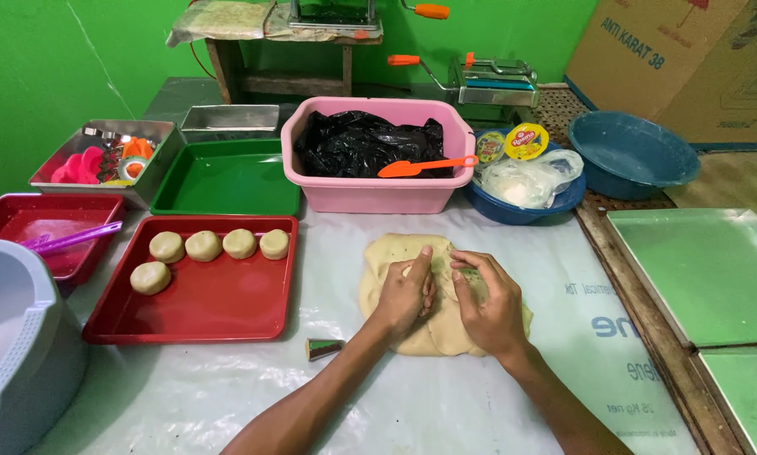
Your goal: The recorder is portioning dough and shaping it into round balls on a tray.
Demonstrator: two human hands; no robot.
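While both hands, left [404, 297] and right [488, 305], press fingers closed on the dough sheet [395, 333], a metal cone [323, 348] lies beside; red tray [218, 312] holds five dough pucks [203, 245].

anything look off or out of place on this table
A small metal cone lies tipped on its side, alone on the plastic sheet beside the left forearm, apart from the tool tray. Otherwise nothing spilled or damaged.
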